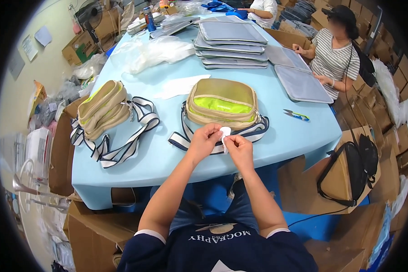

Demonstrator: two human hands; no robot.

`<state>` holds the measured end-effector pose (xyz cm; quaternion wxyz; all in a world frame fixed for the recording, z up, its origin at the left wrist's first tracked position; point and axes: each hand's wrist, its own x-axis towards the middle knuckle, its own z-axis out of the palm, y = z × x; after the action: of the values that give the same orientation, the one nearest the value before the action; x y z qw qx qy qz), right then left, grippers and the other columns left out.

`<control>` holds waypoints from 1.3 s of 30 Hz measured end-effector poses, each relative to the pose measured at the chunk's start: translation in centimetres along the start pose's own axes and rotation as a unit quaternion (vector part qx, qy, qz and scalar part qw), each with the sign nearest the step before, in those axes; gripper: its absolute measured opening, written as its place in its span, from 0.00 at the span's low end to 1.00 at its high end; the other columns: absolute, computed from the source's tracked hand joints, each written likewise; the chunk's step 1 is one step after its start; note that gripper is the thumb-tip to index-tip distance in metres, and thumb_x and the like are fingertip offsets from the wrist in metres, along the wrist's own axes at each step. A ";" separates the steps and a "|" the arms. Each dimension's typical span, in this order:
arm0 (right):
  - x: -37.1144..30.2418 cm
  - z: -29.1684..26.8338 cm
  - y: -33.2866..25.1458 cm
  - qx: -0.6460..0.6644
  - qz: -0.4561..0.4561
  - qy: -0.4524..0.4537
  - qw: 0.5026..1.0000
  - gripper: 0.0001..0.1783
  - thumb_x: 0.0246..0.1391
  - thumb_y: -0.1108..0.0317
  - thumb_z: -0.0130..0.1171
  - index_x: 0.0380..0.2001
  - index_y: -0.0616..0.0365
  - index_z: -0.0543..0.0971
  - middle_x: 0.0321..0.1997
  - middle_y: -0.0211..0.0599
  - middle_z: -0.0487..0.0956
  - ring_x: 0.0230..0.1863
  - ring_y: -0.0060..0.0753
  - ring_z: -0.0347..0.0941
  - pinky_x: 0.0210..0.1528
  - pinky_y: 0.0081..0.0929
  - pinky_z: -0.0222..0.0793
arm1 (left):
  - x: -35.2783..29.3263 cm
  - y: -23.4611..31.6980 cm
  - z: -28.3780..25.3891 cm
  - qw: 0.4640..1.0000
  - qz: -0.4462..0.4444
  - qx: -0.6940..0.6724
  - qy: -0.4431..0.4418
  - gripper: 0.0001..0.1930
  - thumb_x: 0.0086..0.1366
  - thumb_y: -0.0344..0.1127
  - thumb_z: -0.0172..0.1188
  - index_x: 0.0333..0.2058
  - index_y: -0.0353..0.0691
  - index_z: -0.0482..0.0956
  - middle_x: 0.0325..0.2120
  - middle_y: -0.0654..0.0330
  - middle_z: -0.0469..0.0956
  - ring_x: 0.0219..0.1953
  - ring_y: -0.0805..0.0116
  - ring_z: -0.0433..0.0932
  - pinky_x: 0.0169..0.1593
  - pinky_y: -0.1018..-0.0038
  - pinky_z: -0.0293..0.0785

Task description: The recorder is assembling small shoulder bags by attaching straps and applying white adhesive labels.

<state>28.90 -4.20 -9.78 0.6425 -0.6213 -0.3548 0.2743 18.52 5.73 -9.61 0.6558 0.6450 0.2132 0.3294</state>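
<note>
Between my two hands is a small white piece [225, 132], thin and folded or crumpled; I cannot make out whether it is paper or cloth. My left hand [204, 143] pinches it from one side, and my right hand [240, 152] has its fingers closed on the other side. Just beyond them, a beige shoulder bag [222, 97] with a lime-green front panel lies on the table. Its navy-and-white striped strap [180, 141] curves around the near side, partly behind my hands. A similar beige bag [105, 109] stands to the left, with its striped strap [148, 119] spread beside it.
Thread snips [296, 115] lie right on the blue-covered table [276, 131]. Behind the bags are a white sheet [181, 87], clear plastic [154, 53] and stacked grey flat cases [231, 34]. A co-worker [333, 59] handles another case [301, 84] at right. Cardboard [331, 177] holds a black bag [349, 167].
</note>
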 end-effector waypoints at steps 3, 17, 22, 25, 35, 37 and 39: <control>0.1 -0.2 -0.2 -0.001 0.008 -0.006 1.000 0.09 0.52 0.69 0.58 0.28 0.66 0.79 0.21 0.27 0.77 0.22 0.12 0.66 0.24 0.15 0.62 | -0.2 1.0 0.2 0.999 -0.017 0.031 0.000 0.06 0.63 0.24 0.52 0.38 0.32 0.74 0.31 0.65 0.77 0.34 0.80 0.73 0.40 0.83 0.70; 0.5 -0.3 -0.5 0.027 0.025 -0.009 0.999 0.09 0.51 0.69 0.57 0.26 0.66 0.79 0.19 0.28 0.76 0.21 0.13 0.66 0.24 0.15 0.62 | -1.3 1.2 0.7 0.984 0.073 0.161 0.009 0.06 0.60 0.23 0.54 0.37 0.37 0.76 0.24 0.60 0.78 0.24 0.76 0.74 0.31 0.79 0.70; 0.5 -0.4 -0.4 0.030 0.037 -0.027 0.999 0.10 0.50 0.69 0.56 0.24 0.66 0.79 0.18 0.28 0.77 0.20 0.13 0.66 0.22 0.15 0.61 | -1.3 1.6 0.7 0.970 0.115 0.215 0.017 0.06 0.60 0.23 0.55 0.36 0.37 0.77 0.25 0.57 0.79 0.24 0.73 0.76 0.31 0.78 0.72; 0.6 -0.4 -0.4 0.019 0.040 -0.026 0.999 0.10 0.50 0.68 0.57 0.23 0.66 0.79 0.18 0.28 0.76 0.19 0.13 0.66 0.21 0.16 0.60 | -1.3 1.5 0.5 0.971 0.105 0.216 0.011 0.06 0.59 0.23 0.55 0.36 0.37 0.77 0.26 0.56 0.79 0.25 0.73 0.76 0.31 0.79 0.72; 0.9 -0.2 -0.2 -0.006 0.048 -0.014 0.999 0.12 0.47 0.67 0.57 0.20 0.66 0.78 0.16 0.32 0.76 0.18 0.16 0.67 0.21 0.18 0.62 | -1.1 1.4 0.5 0.984 0.047 0.173 -0.009 0.05 0.62 0.23 0.53 0.36 0.32 0.76 0.26 0.61 0.79 0.30 0.79 0.74 0.36 0.80 0.72; 0.6 0.1 -0.5 -0.001 0.075 0.012 0.997 0.12 0.46 0.67 0.57 0.18 0.66 0.77 0.16 0.33 0.77 0.18 0.18 0.68 0.21 0.19 0.63 | -1.3 1.6 0.7 0.978 0.069 0.195 -0.002 0.05 0.62 0.23 0.53 0.36 0.32 0.77 0.26 0.61 0.79 0.30 0.79 0.74 0.35 0.80 0.72; 0.7 0.1 -0.6 -0.003 0.074 0.019 0.997 0.12 0.46 0.67 0.56 0.18 0.66 0.77 0.16 0.33 0.77 0.18 0.18 0.69 0.21 0.19 0.63 | -1.5 1.5 0.8 0.972 0.092 0.216 0.005 0.05 0.62 0.23 0.53 0.36 0.32 0.77 0.27 0.61 0.79 0.30 0.78 0.75 0.35 0.80 0.72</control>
<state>29.18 -3.63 -9.14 0.6252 -0.6529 -0.2963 0.3084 17.80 4.04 -8.27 0.4667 0.7865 0.2227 0.3376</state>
